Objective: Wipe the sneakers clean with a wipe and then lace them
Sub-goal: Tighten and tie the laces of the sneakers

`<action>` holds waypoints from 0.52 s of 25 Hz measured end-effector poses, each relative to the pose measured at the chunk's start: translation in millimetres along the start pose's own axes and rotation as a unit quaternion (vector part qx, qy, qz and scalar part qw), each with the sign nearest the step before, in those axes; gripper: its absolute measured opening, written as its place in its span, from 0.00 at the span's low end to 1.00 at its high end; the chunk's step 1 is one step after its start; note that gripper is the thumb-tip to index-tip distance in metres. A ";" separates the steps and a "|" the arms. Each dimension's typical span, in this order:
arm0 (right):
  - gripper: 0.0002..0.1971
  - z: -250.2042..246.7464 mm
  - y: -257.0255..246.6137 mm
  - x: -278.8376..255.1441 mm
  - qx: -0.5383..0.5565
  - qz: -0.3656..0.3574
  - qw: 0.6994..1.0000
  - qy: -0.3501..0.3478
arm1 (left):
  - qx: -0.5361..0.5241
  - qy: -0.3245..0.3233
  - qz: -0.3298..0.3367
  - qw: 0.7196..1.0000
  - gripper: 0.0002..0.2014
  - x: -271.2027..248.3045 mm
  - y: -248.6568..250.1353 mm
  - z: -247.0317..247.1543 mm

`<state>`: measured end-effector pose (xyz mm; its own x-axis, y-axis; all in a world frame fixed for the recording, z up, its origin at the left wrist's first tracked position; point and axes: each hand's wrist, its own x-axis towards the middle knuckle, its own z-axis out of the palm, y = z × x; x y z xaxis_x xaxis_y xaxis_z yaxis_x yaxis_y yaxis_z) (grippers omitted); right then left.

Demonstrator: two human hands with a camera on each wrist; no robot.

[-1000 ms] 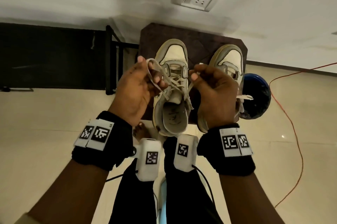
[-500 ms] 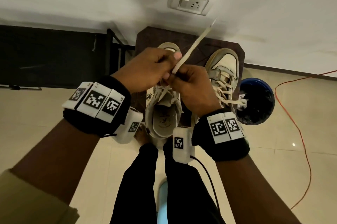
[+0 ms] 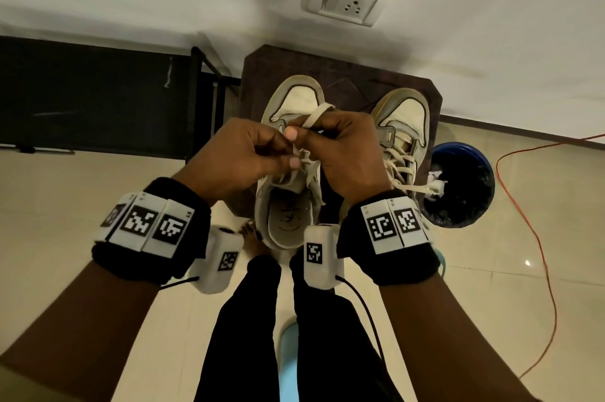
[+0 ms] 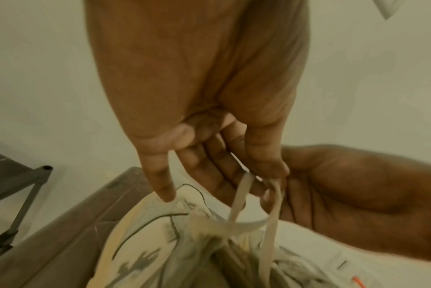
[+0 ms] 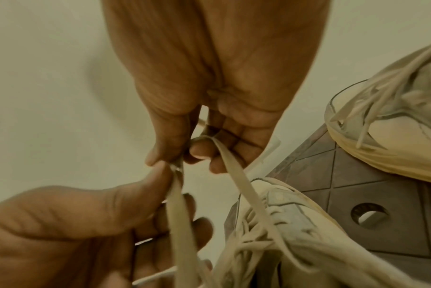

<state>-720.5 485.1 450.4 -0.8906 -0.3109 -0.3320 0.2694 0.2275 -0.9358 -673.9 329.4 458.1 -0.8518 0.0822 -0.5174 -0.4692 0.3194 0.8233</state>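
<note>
Two worn cream sneakers stand side by side on a brown stool point(image 3: 340, 74), toes toward the wall. Both my hands meet over the tongue of the left sneaker point(image 3: 294, 97) and work its flat cream lace point(image 3: 316, 115). My left hand point(image 3: 291, 147) pinches one strand of the lace point(image 4: 239, 196) between thumb and fingers. My right hand point(image 3: 316, 139) pinches the lace point(image 5: 236, 175) just beside it, and a loop arches over its fingers. The right sneaker point(image 3: 404, 126) is laced, with its ends hanging loose toward the bin.
A blue bin point(image 3: 458, 185) with a black liner stands right of the stool, and a crumpled white wipe point(image 3: 437, 186) lies at its rim. An orange cable point(image 3: 537, 238) trails over the tiled floor. A black metal frame point(image 3: 203, 100) stands left. My legs point(image 3: 248, 319) are below.
A second ago my hands held the lace ends apart at the sides. They came together with one end lifted high, and now sit lower over the tongue with a loop formed.
</note>
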 end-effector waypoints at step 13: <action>0.05 4.7 -2.6 -1.3 -0.030 0.025 0.998 0.055 | -0.408 0.182 -0.011 0.894 0.11 -4.0 5.7 7.1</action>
<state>-718.3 480.5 452.6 -0.9125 -0.1957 -0.3592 0.2941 0.2967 -0.9086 -671.5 337.6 463.2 -0.7902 -0.2750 -0.5477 -0.3741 -0.4914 0.7865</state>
